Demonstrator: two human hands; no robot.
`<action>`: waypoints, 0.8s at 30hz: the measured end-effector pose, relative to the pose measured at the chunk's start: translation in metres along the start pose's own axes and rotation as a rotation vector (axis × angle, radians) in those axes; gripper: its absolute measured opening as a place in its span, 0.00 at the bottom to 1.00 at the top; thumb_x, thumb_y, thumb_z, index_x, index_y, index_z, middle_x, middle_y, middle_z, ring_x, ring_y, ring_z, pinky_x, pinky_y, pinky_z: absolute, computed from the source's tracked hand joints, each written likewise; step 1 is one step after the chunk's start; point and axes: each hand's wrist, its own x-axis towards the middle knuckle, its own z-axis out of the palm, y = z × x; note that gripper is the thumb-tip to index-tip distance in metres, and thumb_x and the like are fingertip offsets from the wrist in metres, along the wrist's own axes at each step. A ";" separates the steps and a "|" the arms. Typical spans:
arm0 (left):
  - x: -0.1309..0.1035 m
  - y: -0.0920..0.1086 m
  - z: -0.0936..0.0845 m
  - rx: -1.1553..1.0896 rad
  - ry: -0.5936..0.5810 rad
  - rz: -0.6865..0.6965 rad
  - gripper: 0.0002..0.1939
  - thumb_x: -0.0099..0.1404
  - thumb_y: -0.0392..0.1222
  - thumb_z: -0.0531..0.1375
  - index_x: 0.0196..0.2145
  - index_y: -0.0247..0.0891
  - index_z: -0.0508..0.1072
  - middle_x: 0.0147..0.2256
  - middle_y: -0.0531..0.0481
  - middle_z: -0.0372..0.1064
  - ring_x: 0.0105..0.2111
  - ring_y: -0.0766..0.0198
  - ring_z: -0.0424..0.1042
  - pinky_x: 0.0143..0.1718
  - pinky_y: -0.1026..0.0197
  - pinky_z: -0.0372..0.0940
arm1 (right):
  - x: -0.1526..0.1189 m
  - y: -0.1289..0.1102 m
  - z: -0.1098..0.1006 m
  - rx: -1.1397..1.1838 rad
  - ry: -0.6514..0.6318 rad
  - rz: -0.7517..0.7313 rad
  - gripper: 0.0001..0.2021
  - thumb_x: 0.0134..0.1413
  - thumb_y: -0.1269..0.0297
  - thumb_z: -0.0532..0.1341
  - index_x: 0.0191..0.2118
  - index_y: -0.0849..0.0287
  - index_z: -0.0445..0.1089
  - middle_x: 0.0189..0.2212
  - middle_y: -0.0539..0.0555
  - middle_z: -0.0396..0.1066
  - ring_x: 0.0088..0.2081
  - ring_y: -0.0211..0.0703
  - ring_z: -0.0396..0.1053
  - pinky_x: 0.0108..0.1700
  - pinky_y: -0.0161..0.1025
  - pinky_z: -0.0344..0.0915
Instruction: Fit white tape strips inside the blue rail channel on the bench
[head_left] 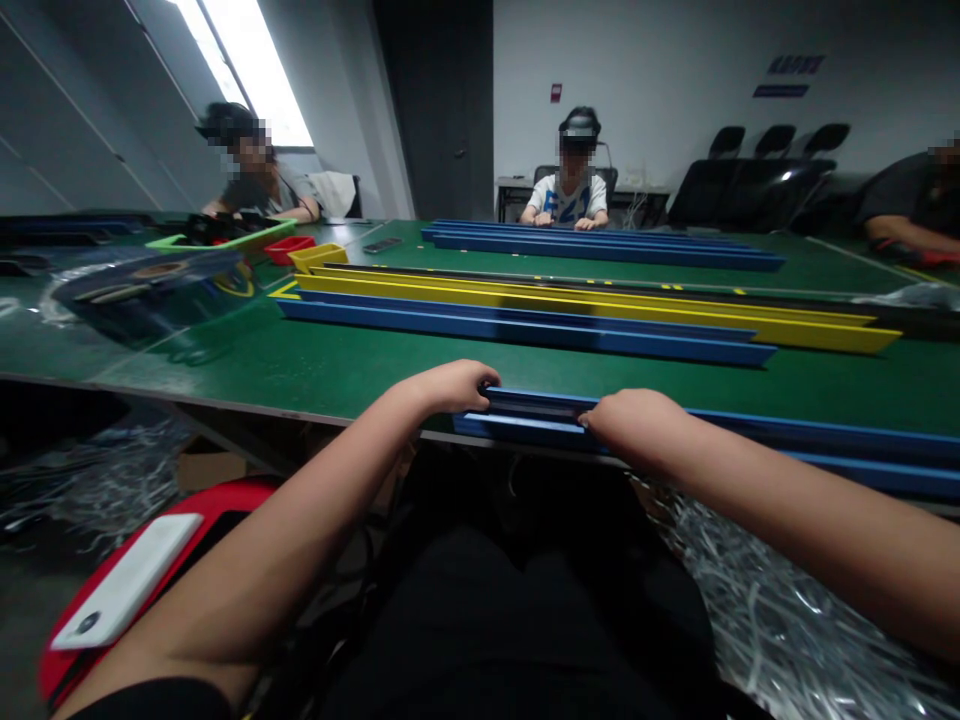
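Observation:
A long blue channel strip lies along the table's near edge, running off to the right of the view. My left hand is curled over its left end, the fingertips bent down inside the channel. A short way to the right, my right hand grips the same strip, its thumb against the inside and its other fingers hidden behind the hand. Between the two hands the dark inside of the channel shows. Whether a thin piece sits under the fingertips, I cannot make out.
Further back on the green table lie more blue strips and yellow strips. Yellow and red bins stand left. Two people sit across; another is far right. Plastic scraps heap below.

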 end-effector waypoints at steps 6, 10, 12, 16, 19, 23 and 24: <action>0.014 0.005 0.004 0.059 -0.063 0.115 0.22 0.51 0.37 0.62 0.45 0.44 0.77 0.44 0.49 0.76 0.40 0.58 0.71 0.39 0.63 0.61 | 0.001 0.003 0.001 0.000 0.008 -0.035 0.17 0.53 0.72 0.57 0.46 0.57 0.77 0.37 0.61 0.78 0.39 0.51 0.76 0.40 0.42 0.68; 0.021 0.009 0.007 0.085 -0.066 0.120 0.23 0.50 0.36 0.63 0.47 0.44 0.77 0.43 0.49 0.76 0.40 0.57 0.72 0.39 0.63 0.62 | 0.002 0.003 0.002 0.013 -0.007 -0.003 0.17 0.53 0.72 0.57 0.46 0.56 0.77 0.37 0.61 0.78 0.39 0.50 0.76 0.40 0.42 0.68; 0.023 0.014 0.009 0.121 -0.066 0.139 0.24 0.51 0.36 0.62 0.47 0.44 0.77 0.43 0.48 0.77 0.40 0.57 0.72 0.38 0.63 0.62 | 0.002 0.003 0.002 0.013 -0.008 0.004 0.17 0.53 0.71 0.57 0.46 0.56 0.77 0.36 0.61 0.78 0.38 0.51 0.76 0.39 0.42 0.68; 0.026 0.027 0.013 0.217 -0.088 0.170 0.22 0.52 0.36 0.61 0.46 0.45 0.77 0.42 0.47 0.77 0.38 0.57 0.72 0.35 0.62 0.61 | 0.000 0.004 0.003 0.008 0.014 -0.002 0.19 0.54 0.71 0.55 0.49 0.53 0.76 0.36 0.61 0.78 0.37 0.54 0.76 0.37 0.45 0.68; 0.028 0.034 0.015 0.260 -0.083 0.165 0.20 0.53 0.37 0.61 0.45 0.44 0.78 0.40 0.46 0.77 0.36 0.57 0.73 0.34 0.61 0.61 | -0.003 0.005 0.003 0.011 0.026 -0.001 0.21 0.55 0.72 0.54 0.51 0.51 0.75 0.37 0.61 0.78 0.38 0.55 0.76 0.37 0.46 0.68; 0.032 0.038 0.021 0.243 -0.072 0.162 0.22 0.53 0.37 0.60 0.47 0.44 0.77 0.43 0.47 0.77 0.39 0.57 0.73 0.35 0.62 0.63 | -0.007 0.005 0.004 0.022 0.037 0.018 0.23 0.55 0.72 0.54 0.54 0.50 0.73 0.38 0.61 0.78 0.39 0.54 0.76 0.38 0.45 0.68; 0.032 0.038 0.022 0.235 -0.065 0.152 0.22 0.53 0.38 0.60 0.48 0.44 0.76 0.44 0.48 0.77 0.40 0.57 0.73 0.36 0.63 0.63 | -0.008 0.005 0.004 0.023 0.042 0.019 0.23 0.55 0.72 0.54 0.55 0.49 0.72 0.38 0.61 0.78 0.39 0.53 0.76 0.38 0.44 0.68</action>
